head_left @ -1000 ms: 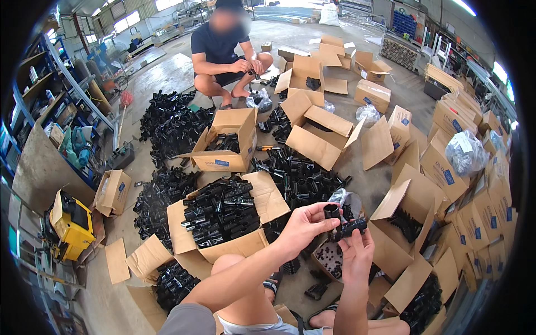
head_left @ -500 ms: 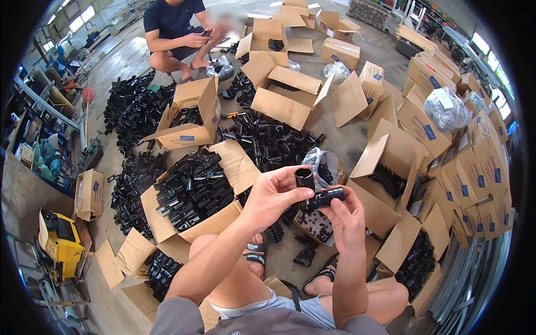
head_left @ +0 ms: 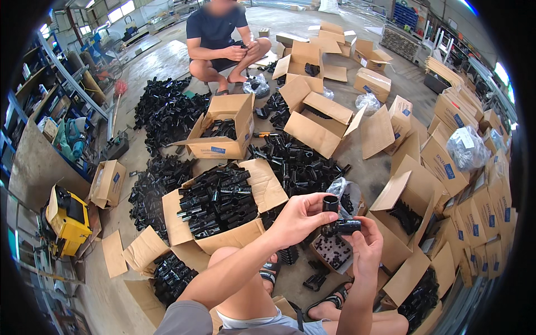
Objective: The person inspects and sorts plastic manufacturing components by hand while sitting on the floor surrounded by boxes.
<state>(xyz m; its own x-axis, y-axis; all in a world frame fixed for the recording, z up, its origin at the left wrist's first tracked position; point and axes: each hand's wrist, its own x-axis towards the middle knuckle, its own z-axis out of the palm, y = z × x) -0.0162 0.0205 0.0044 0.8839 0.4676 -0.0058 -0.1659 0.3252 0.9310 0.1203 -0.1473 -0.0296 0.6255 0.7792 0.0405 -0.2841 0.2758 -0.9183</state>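
Both my hands are on one black pipe fitting, held up in front of me. Its upright ring-ended tube [head_left: 330,206] is pinched between the thumb and fingers of my left hand [head_left: 296,222]. My right hand [head_left: 367,241] grips the outer end of its sideways tube [head_left: 349,225]. Just below the fitting sits a small box of little black parts [head_left: 333,251]. Behind it lies a clear plastic bag [head_left: 350,195] with dark pieces inside. To the left stands an open carton [head_left: 229,240] filled with similar black fittings [head_left: 215,201].
Heaps of black fittings [head_left: 167,117] cover the floor ahead and left. A co-worker [head_left: 223,42] squats beyond them, hands together on a small dark piece. Open cartons [head_left: 399,223] and stacked boxes [head_left: 474,215] line the right. A yellow-and-black machine [head_left: 68,220] stands left.
My view has shifted, so the scene sits farther right and lower, and more of the co-worker shows. Both hands still hold the fitting, with nearly the same grip.
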